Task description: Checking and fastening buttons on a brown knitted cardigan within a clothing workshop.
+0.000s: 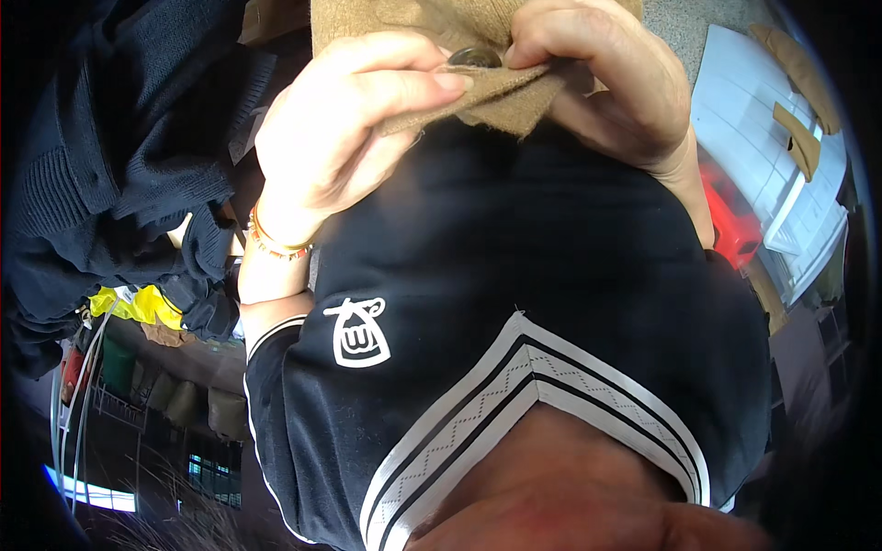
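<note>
A tan knitted garment is spread at the top centre, and both of my hands grip a folded edge of it. On that edge sits a dark round button, between my fingertips. My left hand, brightly lit and with a beaded bracelet at the wrist, pinches the fabric just left of the button. To the button's right, my right hand holds the cloth between thumb and fingers, some of which are hidden behind the fabric. A loose corner of the edge hangs below the button.
Dark navy knitwear is heaped on the left, above some yellow plastic. At the right lies a pale blue-white sheet with a small tan strip on it. A red object is beside my right forearm.
</note>
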Motion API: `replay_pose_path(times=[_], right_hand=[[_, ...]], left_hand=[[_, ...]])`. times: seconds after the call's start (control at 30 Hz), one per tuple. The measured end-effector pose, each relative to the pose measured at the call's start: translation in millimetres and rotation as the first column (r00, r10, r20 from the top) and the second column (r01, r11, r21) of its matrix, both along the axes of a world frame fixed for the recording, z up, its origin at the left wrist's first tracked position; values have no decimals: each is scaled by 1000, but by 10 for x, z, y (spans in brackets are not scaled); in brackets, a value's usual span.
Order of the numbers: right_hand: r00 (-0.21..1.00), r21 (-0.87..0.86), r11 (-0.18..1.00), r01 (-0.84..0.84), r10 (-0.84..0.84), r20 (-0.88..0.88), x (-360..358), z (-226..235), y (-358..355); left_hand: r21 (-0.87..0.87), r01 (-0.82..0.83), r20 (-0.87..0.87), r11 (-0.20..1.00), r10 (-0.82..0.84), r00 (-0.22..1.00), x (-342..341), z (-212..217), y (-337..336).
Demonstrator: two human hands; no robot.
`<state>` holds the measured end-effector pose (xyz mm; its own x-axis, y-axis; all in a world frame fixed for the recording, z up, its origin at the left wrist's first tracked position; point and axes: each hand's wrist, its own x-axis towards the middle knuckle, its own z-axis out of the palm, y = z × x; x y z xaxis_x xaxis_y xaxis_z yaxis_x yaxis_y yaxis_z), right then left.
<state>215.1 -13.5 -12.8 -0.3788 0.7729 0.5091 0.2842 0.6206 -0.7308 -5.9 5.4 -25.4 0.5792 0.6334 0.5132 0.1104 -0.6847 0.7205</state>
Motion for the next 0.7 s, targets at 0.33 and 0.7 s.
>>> replay_pose_path(times=[0.33, 0.7], right_hand=[[993, 0, 994, 107, -107, -41, -36, 94, -68], [1000, 99, 995, 20, -20, 4, -2, 144, -91]], left_hand=[[104, -158, 135, 982, 143, 980, 194, 44, 6], [286, -108, 5, 952, 112, 994, 58, 68, -6]])
